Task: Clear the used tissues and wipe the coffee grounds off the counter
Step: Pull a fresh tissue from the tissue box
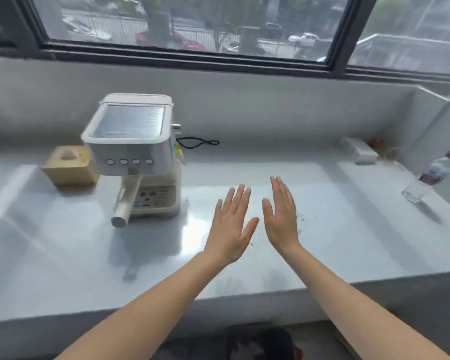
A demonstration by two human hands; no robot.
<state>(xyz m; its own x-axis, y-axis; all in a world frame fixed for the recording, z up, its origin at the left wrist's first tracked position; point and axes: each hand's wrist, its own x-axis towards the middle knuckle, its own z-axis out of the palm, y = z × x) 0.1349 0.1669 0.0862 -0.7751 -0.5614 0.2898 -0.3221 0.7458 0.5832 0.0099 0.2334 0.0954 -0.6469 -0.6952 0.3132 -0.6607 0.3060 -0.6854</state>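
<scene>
My left hand (231, 224) and my right hand (281, 214) hover side by side over the middle of the pale counter (348, 242). Both are flat with fingers stretched out, and neither holds anything. A few dark specks of coffee grounds (300, 226) lie on the counter just right of my right hand and below my left thumb. A wooden tissue box (69, 165) with a tissue poking from its top stands at the left, behind the coffee machine (133, 157). I see no loose used tissues on the counter.
The coffee machine's portafilter handle (126, 203) juts toward the counter's front edge. A black cord (200, 143) lies behind the machine. At the right stand a white box (359, 150), a purple-capped bottle (440, 167) and a clear glass (416, 192). A dark bin (260, 344) sits on the floor below.
</scene>
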